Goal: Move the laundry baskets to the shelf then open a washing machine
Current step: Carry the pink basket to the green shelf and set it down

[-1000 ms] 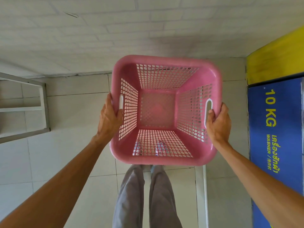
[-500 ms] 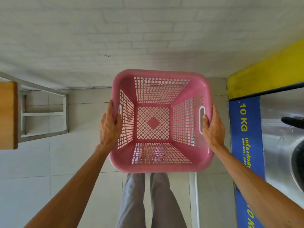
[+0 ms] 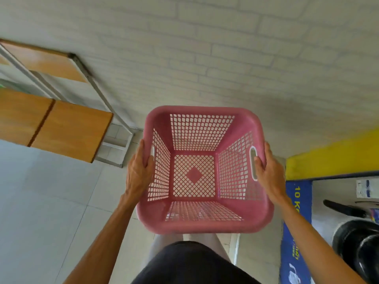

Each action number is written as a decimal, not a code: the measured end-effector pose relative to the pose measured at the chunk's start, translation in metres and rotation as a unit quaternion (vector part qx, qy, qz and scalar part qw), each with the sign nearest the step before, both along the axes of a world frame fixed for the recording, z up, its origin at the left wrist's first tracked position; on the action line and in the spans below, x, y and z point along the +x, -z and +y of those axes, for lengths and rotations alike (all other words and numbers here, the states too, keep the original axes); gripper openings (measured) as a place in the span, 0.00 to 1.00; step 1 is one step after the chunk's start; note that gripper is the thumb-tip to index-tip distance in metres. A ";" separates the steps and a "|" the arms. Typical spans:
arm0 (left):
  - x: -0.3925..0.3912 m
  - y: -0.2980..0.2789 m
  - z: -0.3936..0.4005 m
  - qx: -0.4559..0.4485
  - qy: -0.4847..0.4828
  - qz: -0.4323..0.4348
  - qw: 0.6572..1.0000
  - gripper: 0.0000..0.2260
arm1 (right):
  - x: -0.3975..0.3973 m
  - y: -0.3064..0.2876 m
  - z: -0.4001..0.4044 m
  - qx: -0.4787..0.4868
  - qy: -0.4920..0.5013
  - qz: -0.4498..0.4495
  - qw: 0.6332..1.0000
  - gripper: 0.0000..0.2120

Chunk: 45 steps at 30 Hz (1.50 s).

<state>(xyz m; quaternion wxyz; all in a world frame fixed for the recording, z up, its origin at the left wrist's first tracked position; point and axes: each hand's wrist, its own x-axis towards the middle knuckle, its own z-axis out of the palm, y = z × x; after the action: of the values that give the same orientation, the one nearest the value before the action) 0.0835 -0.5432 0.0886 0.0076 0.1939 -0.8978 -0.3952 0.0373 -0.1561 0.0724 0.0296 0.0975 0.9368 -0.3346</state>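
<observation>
An empty pink laundry basket [image 3: 205, 224] with perforated walls hangs in the air in front of me, held level. My left hand [image 3: 138, 173] grips its left rim by the handle slot. My right hand [image 3: 269, 173] grips the right rim, thumb through the handle slot. A metal-framed shelf with wooden boards [image 3: 67, 128] stands at the left against the wall. A washing machine [image 3: 352, 222] with a round dark door sits at the right edge, beside a blue "10 KG" panel [image 3: 297, 232].
A white brick wall [image 3: 225, 58] rises straight ahead. Pale floor tiles [image 3: 51, 201] spread at lower left. A yellow band [image 3: 332, 158] tops the washer bank at right. My legs and dark shirt show below the basket.
The view has tilted up and swung left; the wooden shelf has come much further into sight at left. The basket stays held in both hands, slightly lower in frame.
</observation>
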 end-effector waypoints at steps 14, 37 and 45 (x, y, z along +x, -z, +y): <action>0.145 -0.092 -0.181 -0.052 -0.224 0.012 0.973 0.26 | 0.002 -0.111 -0.232 -0.050 -0.187 -0.003 0.981 0.28; 0.346 -0.149 -0.581 -0.056 -0.417 0.022 0.907 0.28 | 0.070 -0.149 -0.750 -0.111 -0.379 0.040 0.918 0.29; 0.288 -0.153 -0.730 -0.045 -0.440 0.016 0.897 0.27 | 0.004 -0.145 -0.915 -0.112 -0.413 0.024 0.903 0.26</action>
<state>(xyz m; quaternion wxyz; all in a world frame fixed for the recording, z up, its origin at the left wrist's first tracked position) 0.3716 -1.2736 0.2419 0.2037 0.5624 -0.7375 -0.3135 0.0411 -1.0706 0.2176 0.1540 -0.3104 0.8499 -0.3971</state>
